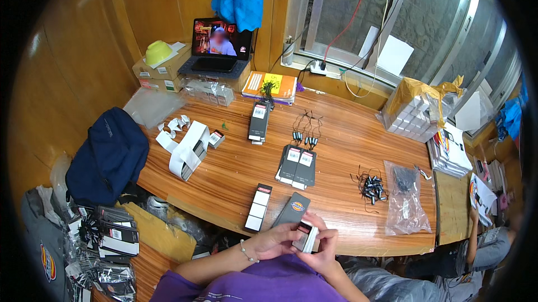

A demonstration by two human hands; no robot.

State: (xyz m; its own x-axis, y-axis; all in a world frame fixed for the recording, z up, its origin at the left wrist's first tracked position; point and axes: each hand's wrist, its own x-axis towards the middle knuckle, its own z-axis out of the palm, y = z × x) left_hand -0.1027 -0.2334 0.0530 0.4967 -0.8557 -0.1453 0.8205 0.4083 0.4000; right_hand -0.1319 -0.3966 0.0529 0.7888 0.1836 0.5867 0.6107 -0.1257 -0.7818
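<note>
Close to my body at the table's front edge, my left hand [274, 242] and my right hand [323, 251] are both closed on a small stack of white labels [303, 237]. The label facing up has a dark and red top. Just beyond my fingers lies a dark grey hang tag [292, 209] with a coloured oval logo. To its left sits a dark tag strip with white panels [258, 208]. Farther in, grey hang tags with stickers [297, 164] lie fanned, their black cords [306, 134] stretched away from me.
Another tag stack [258, 120], a label roll [189, 152] and a small label pile [216, 138] lie beyond. Black cords [372, 186] and a plastic bag [408, 198] are at right. A laptop [221, 44] stands behind; a navy bag [109, 153] sits left. Someone's hand [474, 215] holds paper far right.
</note>
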